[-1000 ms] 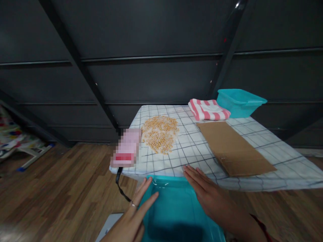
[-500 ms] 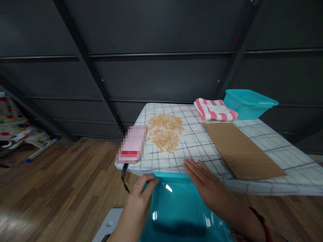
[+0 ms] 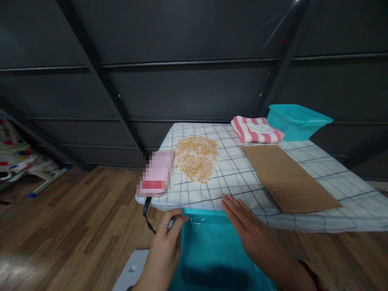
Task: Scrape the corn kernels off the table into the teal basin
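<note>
A teal plastic tub (image 3: 209,250) sits below the near edge of a table covered with a white checked cloth (image 3: 236,178). My left hand (image 3: 166,246) grips the tub's left rim, fingers curled over its far left corner. My right hand (image 3: 247,230) lies flat with fingers stretched out over the tub's right rim, fingertips touching the table edge. A pile of yellow kernels (image 3: 196,157) is spread on the cloth beyond the tub.
A pink blurred object (image 3: 155,178) with a black strap lies at the table's left corner. A brown cardboard sheet (image 3: 287,178), a pink-striped folded towel (image 3: 257,130) and a second teal tub (image 3: 295,121) are at the right. Wooden floor lies left; a dark wall stands behind.
My left hand went from open fingers beside the tub to curled around its left rim. The right hand stayed flat at the table edge. The view shifted slightly.
</note>
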`<state>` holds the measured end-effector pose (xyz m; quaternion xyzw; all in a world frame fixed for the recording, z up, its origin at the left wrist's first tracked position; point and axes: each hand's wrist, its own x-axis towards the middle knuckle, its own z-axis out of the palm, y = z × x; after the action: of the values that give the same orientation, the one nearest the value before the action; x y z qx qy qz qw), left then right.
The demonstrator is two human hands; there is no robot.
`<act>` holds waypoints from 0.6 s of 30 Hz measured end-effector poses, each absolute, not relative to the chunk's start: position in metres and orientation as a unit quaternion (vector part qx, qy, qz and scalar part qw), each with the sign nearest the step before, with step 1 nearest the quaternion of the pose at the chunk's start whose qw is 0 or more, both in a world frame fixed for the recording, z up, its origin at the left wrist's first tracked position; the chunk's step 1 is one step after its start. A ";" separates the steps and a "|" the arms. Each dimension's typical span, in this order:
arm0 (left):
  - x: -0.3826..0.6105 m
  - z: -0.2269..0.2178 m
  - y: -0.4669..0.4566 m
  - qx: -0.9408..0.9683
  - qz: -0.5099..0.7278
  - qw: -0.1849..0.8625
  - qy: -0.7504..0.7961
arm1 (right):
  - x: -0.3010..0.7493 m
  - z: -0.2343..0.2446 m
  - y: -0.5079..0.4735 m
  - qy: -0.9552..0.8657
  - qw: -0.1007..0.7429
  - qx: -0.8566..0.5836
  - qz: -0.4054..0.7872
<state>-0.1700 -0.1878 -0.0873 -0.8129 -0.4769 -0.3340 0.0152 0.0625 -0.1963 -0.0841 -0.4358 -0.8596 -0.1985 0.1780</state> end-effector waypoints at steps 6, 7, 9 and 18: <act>-0.164 -0.084 -0.175 -0.822 -0.306 0.112 -0.468 | 0.058 -0.083 -0.188 -0.871 0.163 -0.414 -0.209; -0.162 -0.083 -0.173 -0.820 -0.305 0.119 -0.470 | 0.057 -0.084 -0.188 -0.869 0.163 -0.418 -0.209; -0.159 -0.081 -0.169 -0.811 -0.309 0.128 -0.480 | 0.058 -0.085 -0.189 -0.864 0.159 -0.431 -0.205; -0.156 -0.098 -0.164 -0.798 -0.209 0.201 -0.529 | 0.059 -0.083 -0.175 -0.853 0.188 -0.448 -0.193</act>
<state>-0.1559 -0.1635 -0.0983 -0.7976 -0.5290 -0.2087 0.2011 0.0590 -0.1751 -0.0829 -0.4477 -0.8525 -0.1930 0.1884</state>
